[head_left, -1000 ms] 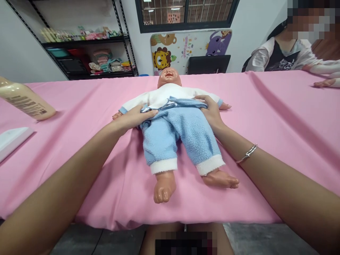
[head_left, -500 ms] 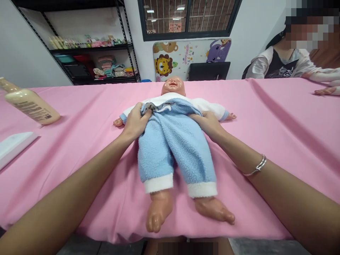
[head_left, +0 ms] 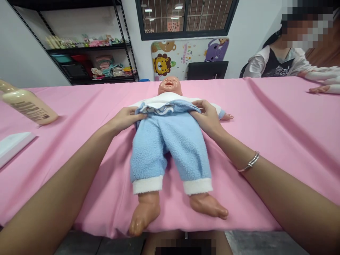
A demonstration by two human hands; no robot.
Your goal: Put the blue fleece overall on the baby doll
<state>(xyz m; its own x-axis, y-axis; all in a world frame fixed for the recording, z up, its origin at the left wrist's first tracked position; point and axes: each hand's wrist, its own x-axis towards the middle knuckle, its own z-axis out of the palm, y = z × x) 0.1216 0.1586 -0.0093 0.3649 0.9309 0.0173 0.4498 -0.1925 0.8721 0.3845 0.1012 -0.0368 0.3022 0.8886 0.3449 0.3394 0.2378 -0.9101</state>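
A baby doll lies on its back on a pink-covered table, with a white top and blue fleece trousers with white cuffs. My left hand is shut on the left side of the trousers' waistband as I see it. My right hand grips the waistband's other side, and a silver bangle circles that wrist. The doll's bare plastic feet stick out past the cuffs, and my fingers hide parts of the waistband.
A cream lotion bottle and a white flat box lie at the table's left. A co-worker sits beyond the far right corner, with a hand on the cloth. A shelf stands behind.
My hands have spread apart along the waistband, which now lies wider and flatter across the doll's middle. The view has shifted slightly.
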